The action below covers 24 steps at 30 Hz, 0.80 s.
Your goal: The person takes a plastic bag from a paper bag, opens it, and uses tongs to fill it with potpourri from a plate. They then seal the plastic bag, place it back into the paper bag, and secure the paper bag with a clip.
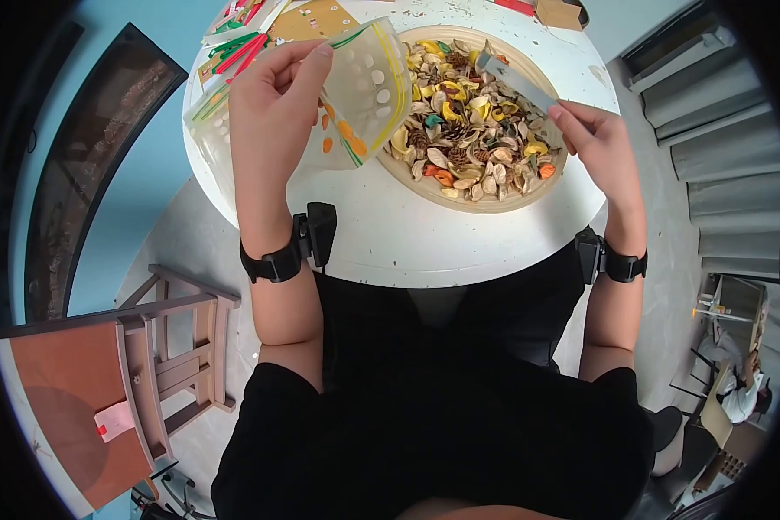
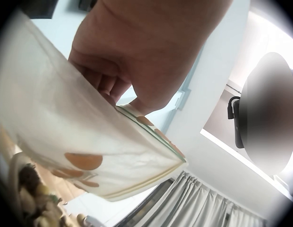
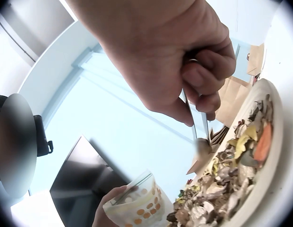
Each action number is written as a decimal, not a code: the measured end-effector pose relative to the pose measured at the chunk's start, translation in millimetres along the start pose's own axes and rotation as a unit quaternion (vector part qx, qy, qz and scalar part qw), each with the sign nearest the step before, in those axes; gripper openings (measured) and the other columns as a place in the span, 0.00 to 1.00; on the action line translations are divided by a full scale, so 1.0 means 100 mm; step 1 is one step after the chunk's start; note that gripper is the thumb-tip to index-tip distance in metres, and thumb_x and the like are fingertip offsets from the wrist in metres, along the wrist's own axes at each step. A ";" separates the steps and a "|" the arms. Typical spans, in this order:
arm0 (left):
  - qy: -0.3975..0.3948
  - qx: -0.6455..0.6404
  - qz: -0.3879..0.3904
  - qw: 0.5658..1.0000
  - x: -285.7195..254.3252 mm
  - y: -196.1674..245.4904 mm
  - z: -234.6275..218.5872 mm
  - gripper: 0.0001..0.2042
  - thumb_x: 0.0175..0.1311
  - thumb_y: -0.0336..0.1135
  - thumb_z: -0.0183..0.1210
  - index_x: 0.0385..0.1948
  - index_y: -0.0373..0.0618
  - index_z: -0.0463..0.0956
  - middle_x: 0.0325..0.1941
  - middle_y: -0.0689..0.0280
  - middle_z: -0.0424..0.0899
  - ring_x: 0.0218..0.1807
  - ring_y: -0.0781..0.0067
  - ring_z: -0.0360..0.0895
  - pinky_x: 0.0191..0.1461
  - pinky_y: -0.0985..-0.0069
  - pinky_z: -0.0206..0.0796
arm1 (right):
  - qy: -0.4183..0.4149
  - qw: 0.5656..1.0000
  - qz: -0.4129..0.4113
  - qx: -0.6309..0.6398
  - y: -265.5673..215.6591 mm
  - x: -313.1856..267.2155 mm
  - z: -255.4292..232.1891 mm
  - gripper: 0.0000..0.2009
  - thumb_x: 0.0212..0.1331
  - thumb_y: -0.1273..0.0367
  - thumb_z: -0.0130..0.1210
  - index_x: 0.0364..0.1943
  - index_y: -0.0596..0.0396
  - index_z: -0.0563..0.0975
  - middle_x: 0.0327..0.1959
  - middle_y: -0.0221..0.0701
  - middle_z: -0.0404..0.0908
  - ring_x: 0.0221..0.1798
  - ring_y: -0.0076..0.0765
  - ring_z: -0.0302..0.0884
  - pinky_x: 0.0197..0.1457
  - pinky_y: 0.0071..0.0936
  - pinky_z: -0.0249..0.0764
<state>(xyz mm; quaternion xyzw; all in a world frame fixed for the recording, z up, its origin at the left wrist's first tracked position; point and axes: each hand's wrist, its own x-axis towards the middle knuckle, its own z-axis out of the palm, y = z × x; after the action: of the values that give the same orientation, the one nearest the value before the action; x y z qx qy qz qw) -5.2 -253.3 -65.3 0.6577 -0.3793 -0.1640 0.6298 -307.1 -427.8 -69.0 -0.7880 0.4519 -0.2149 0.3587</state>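
Observation:
My left hand (image 1: pixel 277 108) pinches the upper edge of a translucent zip bag (image 1: pixel 364 65) with orange and white dots, held beside a round wooden tray (image 1: pixel 485 205). In the left wrist view, the bag (image 2: pixel 56 109) hangs wide below the fingers. Dried potpourri (image 1: pixel 459 113) fills the tray: pale and yellow petals, small pine cones, orange and green bits. My right hand (image 1: pixel 600 143) grips metal tongs (image 1: pixel 527 87) over the tray's far right side. A brown ridged piece (image 3: pixel 217 136) shows right by the tongs' tips in the right wrist view; I cannot tell whether they hold it.
Another zip bag (image 1: pixel 212 139) lies on the white round table (image 1: pixel 407 251) at the left. Behind it are red and green strips (image 1: pixel 243 52) and a brown patterned sheet (image 1: pixel 316 22). A brown paper box (image 1: pixel 559 13) stands at the back right. A wooden chair (image 1: pixel 182 364) is on the floor at left.

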 end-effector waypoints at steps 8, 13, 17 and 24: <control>-0.011 -0.005 0.001 1.000 0.00 -0.01 0.03 0.14 0.69 0.37 0.63 0.44 0.33 0.85 0.24 0.74 0.81 0.22 0.90 0.69 0.26 0.85 0.61 | -0.001 0.991 -0.109 0.078 -0.71 -0.31 0.22 0.19 0.66 0.62 0.66 0.50 0.66 0.85 0.30 0.28 0.86 0.35 0.16 0.76 0.40 0.18 0.73; 0.000 -0.021 0.005 1.000 0.00 -0.01 0.01 0.13 0.69 0.36 0.63 0.44 0.34 0.85 0.23 0.74 0.81 0.21 0.90 0.69 0.26 0.85 0.60 | 0.023 0.987 -0.111 0.110 -0.71 -0.35 0.25 0.21 0.65 0.60 0.67 0.51 0.66 0.84 0.28 0.28 0.84 0.33 0.16 0.75 0.39 0.19 0.74; 0.013 -0.022 -0.001 1.000 -0.01 0.02 -0.02 0.13 0.69 0.36 0.63 0.44 0.35 0.85 0.23 0.74 0.80 0.20 0.90 0.68 0.25 0.85 0.60 | 0.062 0.996 -0.025 0.062 -0.36 -0.30 0.04 0.22 0.65 0.57 0.66 0.51 0.65 0.85 0.24 0.27 0.80 0.29 0.17 0.72 0.35 0.21 0.71; 0.015 -0.019 0.006 1.000 -0.01 0.00 -0.02 0.12 0.69 0.36 0.63 0.43 0.35 0.85 0.22 0.75 0.80 0.20 0.90 0.67 0.25 0.85 0.60 | 0.067 0.987 0.079 -0.122 0.13 -0.24 -0.07 0.26 0.65 0.51 0.62 0.48 0.65 0.86 0.23 0.34 0.81 0.26 0.26 0.75 0.35 0.28 0.73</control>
<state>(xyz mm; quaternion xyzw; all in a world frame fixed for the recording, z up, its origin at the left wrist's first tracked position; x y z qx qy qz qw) -4.3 -250.6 -65.7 0.6455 -0.3703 -0.1578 0.6491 -331.2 -414.0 -74.5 -0.7715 0.5583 -0.1819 0.2450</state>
